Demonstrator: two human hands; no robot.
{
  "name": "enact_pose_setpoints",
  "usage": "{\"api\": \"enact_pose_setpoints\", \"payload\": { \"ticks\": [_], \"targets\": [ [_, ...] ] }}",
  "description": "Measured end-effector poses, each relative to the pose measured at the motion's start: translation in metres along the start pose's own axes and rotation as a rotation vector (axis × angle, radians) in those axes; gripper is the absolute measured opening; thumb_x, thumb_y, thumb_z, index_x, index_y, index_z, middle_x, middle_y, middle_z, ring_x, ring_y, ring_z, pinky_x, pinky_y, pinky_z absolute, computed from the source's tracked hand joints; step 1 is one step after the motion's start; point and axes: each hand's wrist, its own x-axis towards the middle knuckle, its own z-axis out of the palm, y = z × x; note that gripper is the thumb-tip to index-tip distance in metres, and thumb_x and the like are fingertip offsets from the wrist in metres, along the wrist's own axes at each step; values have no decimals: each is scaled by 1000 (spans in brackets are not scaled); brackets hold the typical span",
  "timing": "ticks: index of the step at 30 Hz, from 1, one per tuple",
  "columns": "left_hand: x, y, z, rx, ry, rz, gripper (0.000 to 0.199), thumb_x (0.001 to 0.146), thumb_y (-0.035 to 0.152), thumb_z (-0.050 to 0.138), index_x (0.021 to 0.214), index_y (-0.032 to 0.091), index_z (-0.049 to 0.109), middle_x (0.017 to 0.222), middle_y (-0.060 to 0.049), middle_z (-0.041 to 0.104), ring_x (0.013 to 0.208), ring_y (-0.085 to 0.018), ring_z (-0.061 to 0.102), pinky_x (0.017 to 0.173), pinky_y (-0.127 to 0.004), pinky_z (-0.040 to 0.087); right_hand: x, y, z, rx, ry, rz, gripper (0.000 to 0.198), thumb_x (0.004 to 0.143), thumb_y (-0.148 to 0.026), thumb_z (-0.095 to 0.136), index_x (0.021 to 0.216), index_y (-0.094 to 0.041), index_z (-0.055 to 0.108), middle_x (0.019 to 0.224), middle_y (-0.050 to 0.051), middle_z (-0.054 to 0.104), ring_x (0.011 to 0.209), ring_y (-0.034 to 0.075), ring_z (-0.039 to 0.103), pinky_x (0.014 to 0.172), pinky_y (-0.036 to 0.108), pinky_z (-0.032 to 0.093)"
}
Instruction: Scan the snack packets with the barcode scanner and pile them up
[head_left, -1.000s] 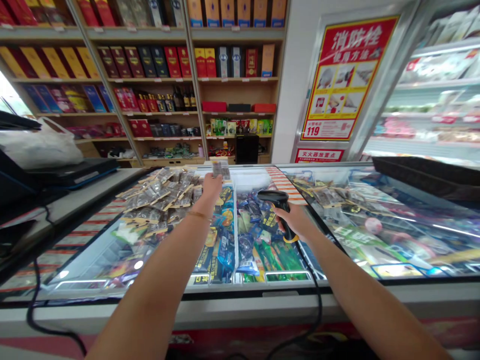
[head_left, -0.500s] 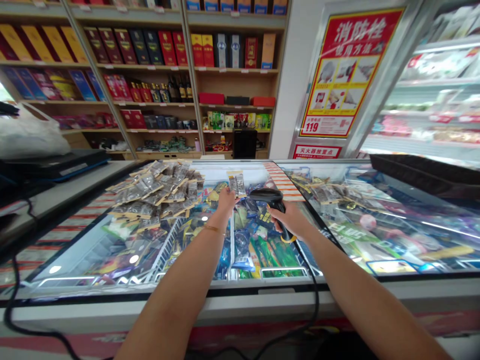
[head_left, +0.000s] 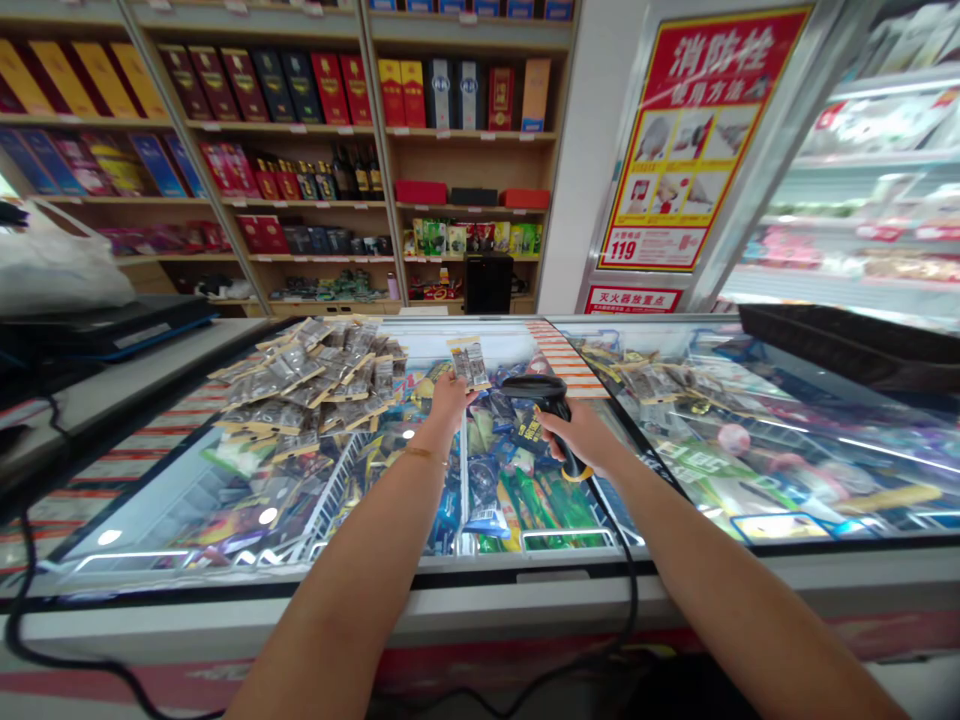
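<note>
Above the glass freezer top (head_left: pixel 150 520), my left hand (head_left: pixel 448 398) is closed on the lower edge of a small clear snack packet (head_left: pixel 469 362) with dark contents and tan ends. My right hand (head_left: pixel 581 435) wraps round the grip of a black barcode scanner (head_left: pixel 536 390), whose head points left toward the packet, a short gap between them. A cable runs down from the scanner's handle. To the left of my left hand, a heap of similar packets (head_left: pixel 322 375) lies on the glass. Fewer such packets (head_left: pixel 656 383) lie on the right-hand glass.
Under the glass are baskets of colourful frozen goods (head_left: pixel 555 500). A black tray (head_left: pixel 840 350) rests at the right, and a white plastic bag (head_left: pixel 60 265) sits on a dark device at the left. The black cable (head_left: pixel 634 600) hangs over the freezer's front edge. Shelves stand behind.
The packet in my left hand has tilted and shifted slightly left and up. My right hand and the scanner have hardly moved.
</note>
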Motion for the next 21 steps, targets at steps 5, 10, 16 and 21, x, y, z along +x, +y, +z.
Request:
{"api": "enact_pose_setpoints", "payload": {
  "ticks": [5,10,16,21],
  "targets": [
    [-2,0,-1,17,-13,17,15,82,15,70,83,19,56,82,-1,64,84,-13,67,90,-39,61,-1,-2,-1,18,24,-24,27,78,-39,72,83,-20,54,58,-5,59,36,10,52,37,22,41],
    [-13,3,3,67,9,47,11,81,13,67,84,19,58,83,-1,66,86,-13,67,90,-36,60,-3,-13,-3,68,56,-14,25,78,-34,73,86,-20,55,56,-5,58,36,10,52,36,22,40],
    [-26,2,44,139,-43,-38,11,83,14,71,79,17,62,74,-1,64,75,-13,66,80,-31,59,-10,-17,-41,198,166,-27,27,78,-36,74,85,-21,53,57,-5,59,37,11,53,36,22,41],
    [-40,-13,133,140,-204,-141,28,97,33,65,118,15,65,116,-9,68,97,-19,68,84,-39,60,-36,-9,-118,148,368,32,27,78,-32,75,81,-22,51,54,-4,59,36,12,52,35,23,41]
  ]
}}
